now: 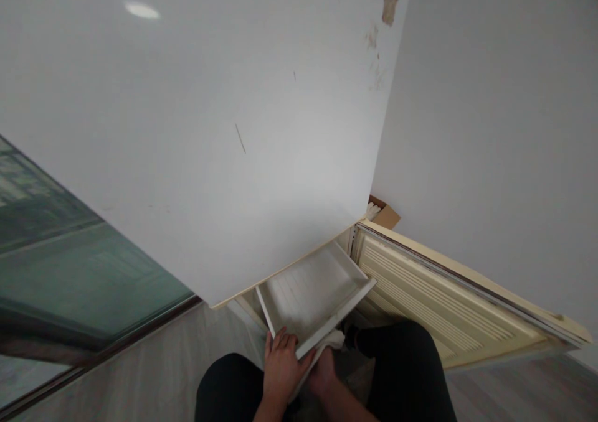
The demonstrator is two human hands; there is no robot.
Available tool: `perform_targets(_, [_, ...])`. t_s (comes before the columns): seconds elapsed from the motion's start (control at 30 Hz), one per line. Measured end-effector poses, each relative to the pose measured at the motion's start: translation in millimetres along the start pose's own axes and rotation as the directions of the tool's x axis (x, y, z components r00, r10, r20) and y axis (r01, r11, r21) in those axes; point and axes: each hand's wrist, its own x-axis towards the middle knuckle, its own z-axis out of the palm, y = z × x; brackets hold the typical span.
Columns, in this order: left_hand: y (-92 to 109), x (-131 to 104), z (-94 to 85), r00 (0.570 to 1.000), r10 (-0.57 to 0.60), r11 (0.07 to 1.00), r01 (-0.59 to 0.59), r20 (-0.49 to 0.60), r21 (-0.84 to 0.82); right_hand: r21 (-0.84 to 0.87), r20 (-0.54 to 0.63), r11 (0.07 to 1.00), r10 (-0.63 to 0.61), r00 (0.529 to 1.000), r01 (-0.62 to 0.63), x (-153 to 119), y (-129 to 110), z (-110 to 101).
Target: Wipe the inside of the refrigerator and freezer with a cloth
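A white drawer [306, 291] is pulled out under a large white surface [280, 129]. My left hand [281, 363] rests on the drawer's near left corner, its fingers wrapped over the edge. Just right of it, below the drawer front, my right hand [323, 372] is closed on a pale cloth [332, 341], which lies against the front panel. The inside of the drawer shows a bare light bottom.
A cream cabinet door [420, 291] stands open on the right. An open cardboard box [385, 215] sits behind it by the wall. Glass panels [88, 272] are on the left, and my knees [406, 366] flank the drawer.
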Motion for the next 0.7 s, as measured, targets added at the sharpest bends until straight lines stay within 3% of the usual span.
perform_targets(0.1, [-6,-2,3.8,0.999,0.038,0.999,-0.038,-0.013,-0.011,0.193,-0.11,0.964,0.205,0.973,-0.182,25,-34,-16])
perform_targets(0.17, [-7,-4,5.3,0.997,0.052,0.999,-0.053,-0.054,-0.011,0.361,-0.239,0.887,0.387,0.891,-0.288,35,-57,-18])
perform_targets(0.23, [-5,-8,6.2,0.992,0.021,1.0,-0.019,-0.122,0.016,0.531,-0.319,0.79,0.52,0.792,-0.305,40,-78,-14])
perform_targets(0.3, [1,-16,7.7,0.984,-0.004,0.998,0.016,-0.181,0.06,0.633,-0.328,0.722,0.578,0.748,-0.28,42,-92,-7])
perform_targets(0.47, [21,-43,22.1,0.973,0.087,0.986,-0.053,-0.214,0.16,0.682,-0.2,0.643,0.622,0.757,-0.349,46,-103,0])
perform_targets(0.6, [22,-55,35.4,0.974,0.11,0.984,-0.079,-0.199,0.157,0.643,-0.261,0.708,0.562,0.785,-0.293,54,-101,-3])
perform_targets(0.7, [17,-48,35.6,0.976,0.096,0.983,-0.062,-0.194,0.175,0.622,-0.281,0.74,0.517,0.809,-0.257,63,-102,1])
